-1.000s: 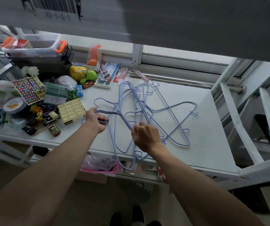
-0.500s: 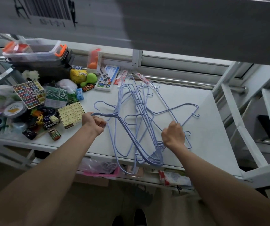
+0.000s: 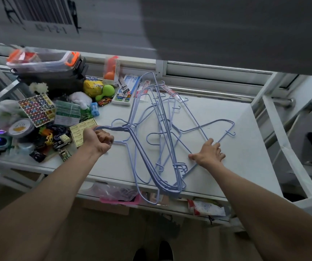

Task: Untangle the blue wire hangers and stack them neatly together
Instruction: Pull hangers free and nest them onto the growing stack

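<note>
Several blue wire hangers (image 3: pixel 160 140) lie tangled across the middle of the white table (image 3: pixel 241 166), and their lower ends hang over the front edge. My left hand (image 3: pixel 98 137) is closed in a fist around the hooks of a bunch of hangers at the tangle's left side. One hanger (image 3: pixel 215 127) lies spread out to the right, apart from the bunch. My right hand (image 3: pixel 208 154) rests with fingers spread on the lower corner of that hanger, pressing on it without gripping.
Clutter fills the table's left part: a sticker sheet (image 3: pixel 37 110), toy cars (image 3: pixel 60 142), a yellow card (image 3: pixel 81 131), a green toy (image 3: pixel 107 90) and a clear bin (image 3: pixel 42 63). White metal frame bars (image 3: pixel 283 140) stand at the right. Bags (image 3: pixel 117 193) sit under the table edge.
My right hand has moved from the middle of the tangle out to the right and opened flat onto the separate hanger. My left hand has kept its grip on the hooks.
</note>
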### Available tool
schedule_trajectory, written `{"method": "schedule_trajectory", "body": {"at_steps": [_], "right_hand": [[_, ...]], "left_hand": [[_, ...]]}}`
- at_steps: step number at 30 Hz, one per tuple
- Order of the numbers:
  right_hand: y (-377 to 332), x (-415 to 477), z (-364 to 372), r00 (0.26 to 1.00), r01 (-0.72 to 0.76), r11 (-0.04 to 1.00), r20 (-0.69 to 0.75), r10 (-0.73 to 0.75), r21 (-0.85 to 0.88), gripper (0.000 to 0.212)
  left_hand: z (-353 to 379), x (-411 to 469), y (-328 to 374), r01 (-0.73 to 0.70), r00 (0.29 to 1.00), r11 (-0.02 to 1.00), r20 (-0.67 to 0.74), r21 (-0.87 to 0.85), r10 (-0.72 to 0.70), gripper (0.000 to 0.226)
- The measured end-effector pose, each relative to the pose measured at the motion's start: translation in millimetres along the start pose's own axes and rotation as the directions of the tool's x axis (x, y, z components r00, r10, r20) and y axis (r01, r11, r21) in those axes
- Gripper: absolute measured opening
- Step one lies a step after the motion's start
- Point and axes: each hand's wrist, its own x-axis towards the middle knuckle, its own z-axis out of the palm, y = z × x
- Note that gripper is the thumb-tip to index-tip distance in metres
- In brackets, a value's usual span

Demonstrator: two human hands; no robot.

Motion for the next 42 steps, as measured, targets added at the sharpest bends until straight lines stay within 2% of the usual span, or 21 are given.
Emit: {"method": "schedule_trajectory", "body": {"at_steps": [7,14,19,25,30,33,37,42], "right_hand": [[-0.9,-2.5,-14.6,0.999,-0.011,0.996,0.054,0.006,0.091,0.096],[13.1,-1.5,-20.0,0.996,-0.007,0.989,-0.082,0.019,0.146,0.090],[24.0,0.6,-28.7,0.977,-0.078,0.981,-0.181,0.111,0.180,0.087],[30.3,0.5,-33.8,0.928,-0.201,0.948,-0.263,0.265,0.247,0.082],[13.7,1.7,-38.5,0.910,-0.225,0.897,-0.246,0.333,0.380,0.081],[2.0,-0.7,-37.3,0.951,-0.145,0.903,-0.195,0.240,0.404,0.084],[-16.4,-10.4,-32.6,0.989,0.058,0.950,-0.147,-0.013,0.306,0.092],[-36.2,-30.8,-21.1,0.929,0.369,0.903,-0.107,-0.354,0.221,0.093]], "left_hand": [[5.2,2.0,-1.0,0.010,1.000,1.000,-0.030,0.007,-0.010,0.060],[4.7,0.6,-12.8,0.040,0.999,0.999,-0.008,0.009,-0.040,0.062],[10.0,-3.1,-14.3,0.042,0.999,0.999,0.019,0.015,-0.042,0.062],[9.0,-1.1,-20.8,0.052,0.999,0.999,-0.017,0.011,-0.052,0.061],[3.9,-1.6,-23.3,0.057,0.996,0.998,-0.074,0.019,-0.056,0.046],[3.7,-3.4,-24.9,0.047,0.991,0.999,-0.130,0.024,-0.043,0.040],[8.0,-5.8,-29.1,0.059,0.983,0.998,-0.174,0.024,-0.054,0.045],[9.0,-5.3,-32.8,0.049,0.990,0.998,-0.138,0.048,-0.042,0.045]]}}
